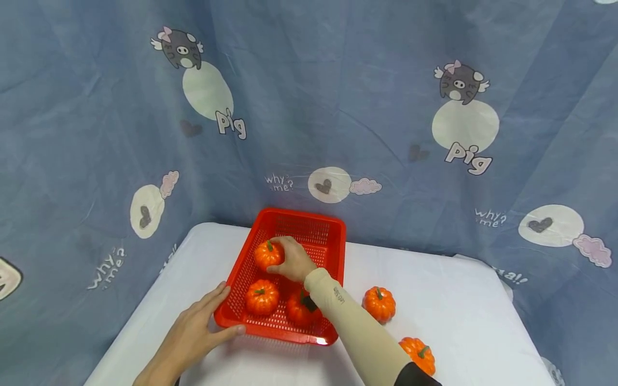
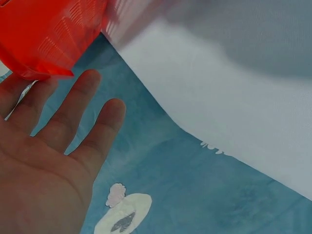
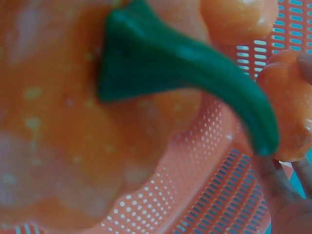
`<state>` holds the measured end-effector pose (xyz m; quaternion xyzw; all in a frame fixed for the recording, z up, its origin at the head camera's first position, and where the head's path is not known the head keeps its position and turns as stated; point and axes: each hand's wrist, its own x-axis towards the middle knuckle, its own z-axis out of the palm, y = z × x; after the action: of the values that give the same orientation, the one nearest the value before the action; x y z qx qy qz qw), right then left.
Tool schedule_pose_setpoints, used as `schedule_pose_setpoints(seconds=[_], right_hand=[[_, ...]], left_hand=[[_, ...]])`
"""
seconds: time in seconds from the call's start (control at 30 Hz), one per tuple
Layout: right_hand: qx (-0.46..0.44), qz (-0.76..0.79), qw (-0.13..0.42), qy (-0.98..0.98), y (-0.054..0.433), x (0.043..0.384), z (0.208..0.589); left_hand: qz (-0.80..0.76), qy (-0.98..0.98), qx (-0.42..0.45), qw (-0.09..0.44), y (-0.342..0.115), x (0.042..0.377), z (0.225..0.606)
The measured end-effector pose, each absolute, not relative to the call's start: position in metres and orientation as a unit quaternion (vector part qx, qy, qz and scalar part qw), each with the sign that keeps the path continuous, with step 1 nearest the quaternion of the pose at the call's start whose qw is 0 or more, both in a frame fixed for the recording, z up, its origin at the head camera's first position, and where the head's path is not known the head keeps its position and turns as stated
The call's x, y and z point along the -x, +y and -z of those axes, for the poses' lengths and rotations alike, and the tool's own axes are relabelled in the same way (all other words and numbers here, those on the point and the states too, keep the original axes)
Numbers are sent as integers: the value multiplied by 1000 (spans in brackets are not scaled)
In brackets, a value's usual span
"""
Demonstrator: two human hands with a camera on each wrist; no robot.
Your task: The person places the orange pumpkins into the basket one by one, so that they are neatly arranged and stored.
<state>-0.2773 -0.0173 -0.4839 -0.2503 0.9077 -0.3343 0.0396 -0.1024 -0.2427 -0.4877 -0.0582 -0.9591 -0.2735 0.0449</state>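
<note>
1. Orange pumpkins [image 1: 262,297]: 5 counted; 2 resting in the red basket [image 1: 335,337], 1 gripped by the right hand [image 1: 293,261], 2 on the white table [image 1: 449,300].
2. Basket: 1.
3. Hands: 2; 1 right, 1 left hand [image 1: 195,327].
4. Table: 1.
5. Pig figures [image 1: 181,49] on the blue cloth [image 1: 386,32], head view: 2, with 2 "pig" captions [image 1: 230,124].
6. "why me?" prints [image 1: 278,183], head view: 3 legible.
7. Pink clouds [image 1: 365,186], head view: 3.
8. Dark hearts [image 1: 323,186], head view: 5; 3 within pale ovals [image 1: 340,179], 2 outside.
</note>
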Motion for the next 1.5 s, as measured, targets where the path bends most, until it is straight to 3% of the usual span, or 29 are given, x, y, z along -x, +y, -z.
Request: schedule_pose_setpoints(seconds=[0.4,1.5], right_hand=[[229,324,83,914,-26,275,492],[250,246,135,926,-26,282,496]], left_hand=[[272,-960,55,34,-244,102,488],[265,-963,49,21,-241,103,484]])
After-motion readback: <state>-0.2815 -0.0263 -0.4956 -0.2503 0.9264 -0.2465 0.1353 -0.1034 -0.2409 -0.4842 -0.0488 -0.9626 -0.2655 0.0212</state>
